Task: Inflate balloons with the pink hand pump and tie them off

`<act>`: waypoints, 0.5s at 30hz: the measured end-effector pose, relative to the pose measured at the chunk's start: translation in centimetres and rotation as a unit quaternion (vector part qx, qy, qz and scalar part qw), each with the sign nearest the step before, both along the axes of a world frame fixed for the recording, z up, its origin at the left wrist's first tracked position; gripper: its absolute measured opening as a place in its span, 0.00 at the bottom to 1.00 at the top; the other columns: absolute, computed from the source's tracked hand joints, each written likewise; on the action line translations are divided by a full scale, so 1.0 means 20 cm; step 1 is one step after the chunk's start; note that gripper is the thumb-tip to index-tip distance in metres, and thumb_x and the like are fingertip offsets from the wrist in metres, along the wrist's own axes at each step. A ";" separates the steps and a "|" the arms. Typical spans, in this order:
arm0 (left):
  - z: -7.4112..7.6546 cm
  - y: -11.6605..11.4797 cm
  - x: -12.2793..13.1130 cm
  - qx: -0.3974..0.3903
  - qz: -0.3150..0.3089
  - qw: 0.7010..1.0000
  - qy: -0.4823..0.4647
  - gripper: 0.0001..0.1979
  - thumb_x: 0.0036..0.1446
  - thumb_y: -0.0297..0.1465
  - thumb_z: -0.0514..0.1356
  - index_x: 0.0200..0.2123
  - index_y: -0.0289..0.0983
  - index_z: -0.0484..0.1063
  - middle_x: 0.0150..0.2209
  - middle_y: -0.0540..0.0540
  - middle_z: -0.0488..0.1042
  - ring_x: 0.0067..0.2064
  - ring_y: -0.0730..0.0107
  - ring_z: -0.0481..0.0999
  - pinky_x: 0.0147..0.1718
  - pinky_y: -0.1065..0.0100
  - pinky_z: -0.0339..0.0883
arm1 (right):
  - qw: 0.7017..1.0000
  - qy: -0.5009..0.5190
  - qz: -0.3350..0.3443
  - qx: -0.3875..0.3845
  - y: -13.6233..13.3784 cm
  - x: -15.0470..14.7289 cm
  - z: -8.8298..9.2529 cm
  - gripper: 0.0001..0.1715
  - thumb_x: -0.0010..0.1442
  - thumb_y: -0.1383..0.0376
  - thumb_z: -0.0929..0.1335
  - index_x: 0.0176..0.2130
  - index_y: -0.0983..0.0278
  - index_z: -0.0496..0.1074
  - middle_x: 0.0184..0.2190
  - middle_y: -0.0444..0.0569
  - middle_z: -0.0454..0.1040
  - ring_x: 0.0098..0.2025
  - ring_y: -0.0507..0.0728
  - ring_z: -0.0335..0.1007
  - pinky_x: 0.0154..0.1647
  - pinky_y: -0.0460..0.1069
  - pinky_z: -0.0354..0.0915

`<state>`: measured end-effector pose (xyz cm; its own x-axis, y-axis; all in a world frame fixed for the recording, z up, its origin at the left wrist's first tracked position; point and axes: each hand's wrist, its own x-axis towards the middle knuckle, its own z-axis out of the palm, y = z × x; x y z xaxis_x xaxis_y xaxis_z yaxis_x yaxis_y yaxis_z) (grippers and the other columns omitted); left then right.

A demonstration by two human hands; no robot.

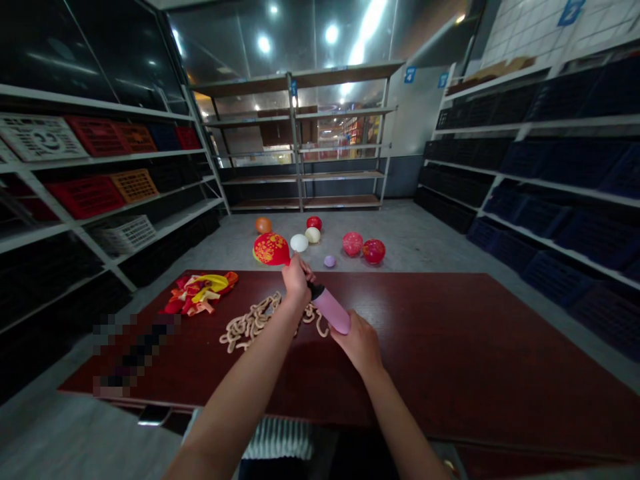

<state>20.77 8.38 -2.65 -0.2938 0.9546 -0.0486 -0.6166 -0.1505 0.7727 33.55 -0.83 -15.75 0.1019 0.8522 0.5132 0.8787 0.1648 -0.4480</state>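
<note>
At frame centre my left hand [297, 277] pinches the swollen red balloon [271, 249], my right hand [361, 341] grips the pink pump [331, 311], filled balloons [353, 244] lie upper-centre, and limp balloons [200, 293] seem left to do, centre-left.

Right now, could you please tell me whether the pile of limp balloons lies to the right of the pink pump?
No, the pile of limp balloons lies on the table to the left of the pink pump.

Storeroom: tall shelving racks [341, 176], plastic crates [95, 135] in rows, numbered signs [410, 75].
</note>
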 end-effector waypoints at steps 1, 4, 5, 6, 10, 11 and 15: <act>-0.02 0.00 0.00 -0.004 0.005 1.000 -0.003 0.21 0.64 0.29 0.52 0.18 0.37 0.54 0.14 0.52 0.55 0.13 0.79 0.49 0.15 0.72 0.44 | 1.000 -0.005 -0.001 0.000 0.00 0.00 0.00 0.10 0.57 0.58 0.71 0.34 0.58 0.68 0.29 0.48 0.78 0.32 0.59 0.76 0.31 0.49 0.61; -0.05 -0.01 -0.05 -0.014 0.019 1.000 -0.016 0.18 0.61 0.26 0.52 0.18 0.37 0.53 0.15 0.53 0.54 0.14 0.79 0.50 0.15 0.72 0.45 | 1.000 -0.022 0.002 -0.003 -0.01 -0.02 0.01 0.10 0.57 0.59 0.72 0.34 0.61 0.69 0.29 0.48 0.77 0.34 0.57 0.76 0.32 0.48 0.59; -0.05 -0.02 -0.07 -0.019 0.022 0.999 -0.023 0.18 0.59 0.25 0.52 0.18 0.37 0.53 0.15 0.53 0.53 0.14 0.79 0.50 0.16 0.72 0.44 | 1.000 -0.029 0.004 -0.002 -0.01 -0.02 0.02 0.10 0.58 0.59 0.72 0.34 0.62 0.70 0.30 0.48 0.77 0.34 0.57 0.76 0.32 0.48 0.58; -0.05 -0.02 -0.09 -0.025 0.026 0.999 -0.030 0.17 0.58 0.24 0.52 0.18 0.37 0.52 0.15 0.53 0.52 0.14 0.79 0.49 0.16 0.72 0.44 | 0.999 -0.037 0.007 0.001 -0.02 -0.03 0.03 0.11 0.58 0.58 0.72 0.34 0.62 0.70 0.30 0.48 0.77 0.34 0.56 0.76 0.32 0.48 0.57; -0.05 -0.04 -0.20 -0.044 0.035 0.997 -0.058 0.15 0.53 0.21 0.52 0.19 0.38 0.51 0.15 0.54 0.50 0.14 0.79 0.48 0.17 0.71 0.42 | 0.997 -0.071 0.029 0.024 -0.03 -0.05 0.04 0.15 0.60 0.54 0.71 0.35 0.63 0.72 0.31 0.48 0.78 0.34 0.56 0.76 0.33 0.48 0.56; -0.04 -0.05 -0.22 -0.046 0.037 0.996 -0.063 0.15 0.53 0.21 0.52 0.19 0.38 0.51 0.15 0.54 0.50 0.15 0.79 0.49 0.17 0.70 0.42 | 0.996 -0.078 0.031 0.026 -0.04 -0.05 0.04 0.15 0.60 0.54 0.71 0.36 0.63 0.72 0.31 0.48 0.78 0.34 0.55 0.76 0.33 0.48 0.56; -0.02 -0.08 -0.34 -0.043 0.047 0.995 -0.082 0.14 0.54 0.22 0.51 0.20 0.38 0.51 0.15 0.54 0.51 0.15 0.79 0.49 0.18 0.70 0.43 | 0.993 -0.109 0.040 0.017 -0.06 -0.06 0.04 0.14 0.58 0.55 0.72 0.37 0.63 0.73 0.32 0.48 0.79 0.34 0.55 0.77 0.34 0.48 0.57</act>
